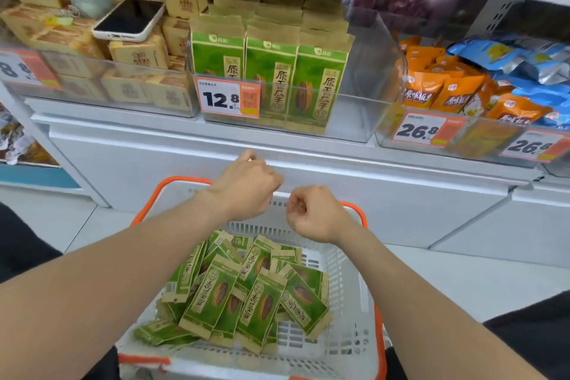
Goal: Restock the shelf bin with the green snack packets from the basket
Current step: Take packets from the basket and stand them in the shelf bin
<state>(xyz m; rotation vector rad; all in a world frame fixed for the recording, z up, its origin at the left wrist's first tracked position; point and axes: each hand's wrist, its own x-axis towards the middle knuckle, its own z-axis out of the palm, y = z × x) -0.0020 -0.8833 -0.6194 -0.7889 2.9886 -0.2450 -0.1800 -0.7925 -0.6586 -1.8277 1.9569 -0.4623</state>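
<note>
Shelf bin (364, 108) holds upright green packets (271, 77); basket (348, 333) below holds more, heaped.

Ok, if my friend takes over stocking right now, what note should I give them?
The left hand has curled fingers, holds nothing, and is above the far rim of the basket. The right hand is a fist, empty, beside it.
The green packets lie in a loose heap in the basket.
Done: three upright rows stand in the shelf bin.
Left: the bin's right side is bare, so the heap should probably go there.
</note>
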